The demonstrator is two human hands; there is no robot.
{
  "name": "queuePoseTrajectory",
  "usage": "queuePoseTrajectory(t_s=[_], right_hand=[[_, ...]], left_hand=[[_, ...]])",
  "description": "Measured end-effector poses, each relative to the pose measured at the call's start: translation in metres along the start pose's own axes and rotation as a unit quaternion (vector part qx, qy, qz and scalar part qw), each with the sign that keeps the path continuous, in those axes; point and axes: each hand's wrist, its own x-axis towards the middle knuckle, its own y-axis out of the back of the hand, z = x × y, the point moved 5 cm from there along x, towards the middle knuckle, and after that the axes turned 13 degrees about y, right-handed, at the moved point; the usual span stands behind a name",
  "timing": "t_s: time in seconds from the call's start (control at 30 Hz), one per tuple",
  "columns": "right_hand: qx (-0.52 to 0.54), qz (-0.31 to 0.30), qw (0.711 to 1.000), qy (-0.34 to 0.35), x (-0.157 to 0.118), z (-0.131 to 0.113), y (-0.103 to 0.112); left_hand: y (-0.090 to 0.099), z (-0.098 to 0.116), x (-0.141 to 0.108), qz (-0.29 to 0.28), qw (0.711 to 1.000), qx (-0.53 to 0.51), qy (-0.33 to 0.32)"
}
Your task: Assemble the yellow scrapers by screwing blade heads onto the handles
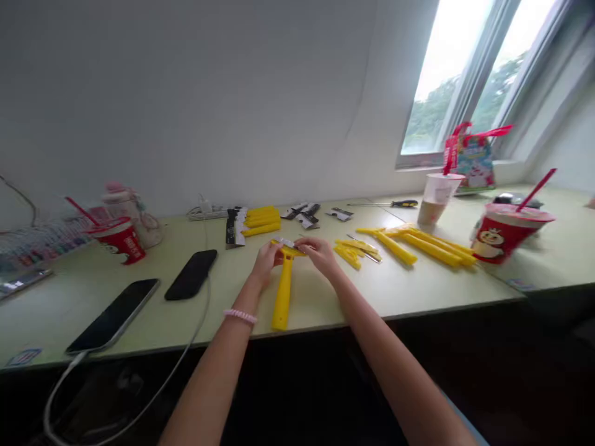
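While the left hand point(266, 261) and right hand point(321, 255) grip its top end, the yellow scraper point(282, 294) lies on the desk point(316, 297).

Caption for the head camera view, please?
Left hand and right hand hold a yellow-handled scraper at a desk.

A yellow plastic scraper point(282, 291) lies on the pale green desk point(316, 303), its long, straight handle pointing toward the desk's near edge. Its wide crosswise head, partly hidden, carries a thin silver metal piece point(287, 243) along the far side.
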Motion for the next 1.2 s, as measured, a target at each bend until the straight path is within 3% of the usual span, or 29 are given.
queuePoseTrajectory(t_s=[0.3,0.73,1.03,1.2], right_hand=[[-0.001,-0.004,1.000,-0.015,0.000,0.002,-0.001],[0.025,-0.097,0.994,-0.032,-0.002,-0.010,-0.010],[0.086,-0.111,0.990,-0.001,-0.003,-0.009,-0.017],[0.069,-0.086,0.994,-0.006,-0.001,-0.007,-0.012]], left_hand=[[-0.004,0.002,-0.002,-0.007,1.000,-0.009,-0.001],[0.003,-0.003,0.010,0.017,0.999,-0.016,-0.026],[-0.003,-0.002,0.007,-0.019,0.999,0.019,-0.047],[-0.001,-0.003,0.009,0.003,0.999,0.011,-0.051]])
